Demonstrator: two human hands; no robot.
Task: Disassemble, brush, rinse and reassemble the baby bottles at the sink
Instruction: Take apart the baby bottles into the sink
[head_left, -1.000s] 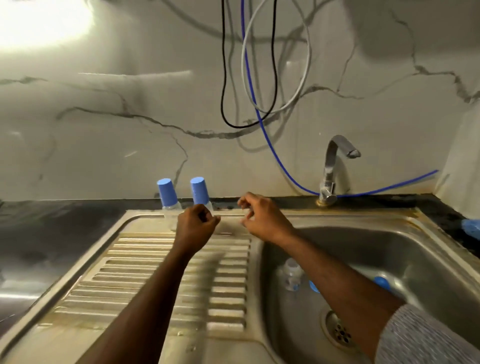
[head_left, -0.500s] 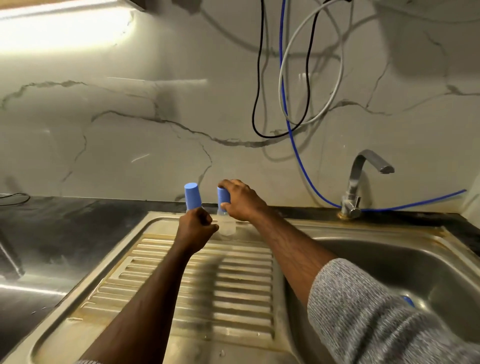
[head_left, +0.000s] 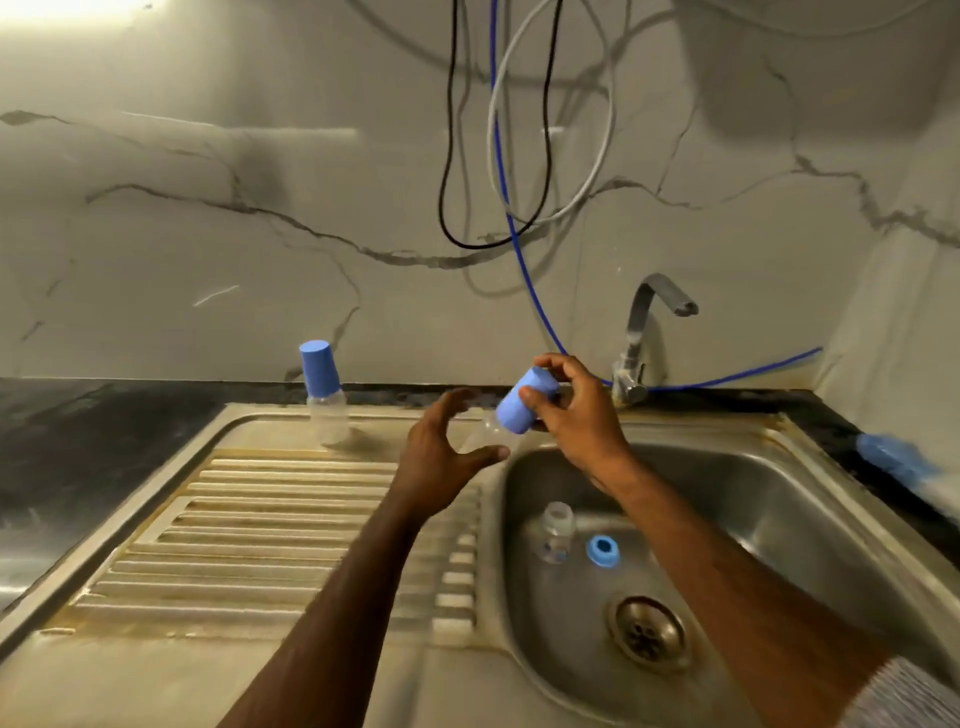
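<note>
- Fingers of the right hand (head_left: 576, 415) pinch the blue cap (head_left: 524, 402) of a tilted baby bottle (head_left: 493, 431), held in the air over the near-left rim of the sink basin (head_left: 779, 519).
- The bottle's clear body points down and left toward the left hand; it is blurred and see-through, so its outline is hard to trace.
- Left hand (head_left: 441, 457) sits just below and left of that body, thumb and fingers spread in a loose curve. Whether they touch the clear plastic cannot be told.
- A second capped bottle (head_left: 324, 397) stands upright at the far edge of the ribbed drainboard (head_left: 285, 519), well apart from both hands.
- Inside the basin an uncapped clear bottle (head_left: 557, 530) stands near the left wall; just beside it lies a blue collar ring (head_left: 602, 550). The drain strainer (head_left: 649, 631) is nearer the camera.
- The tap (head_left: 649, 332) rises behind the basin on the dark tabletop (head_left: 104, 441); its spout is turned right.
- A blue object (head_left: 893, 457) on the right rim is blurred and partly cut off; what it is cannot be made out.
- Black, white and blue cables (head_left: 498, 156) hang down the marbled wall, their upper ends out of frame.
- A grey sleeve (head_left: 909, 696) shows only at the bottom-right corner.
</note>
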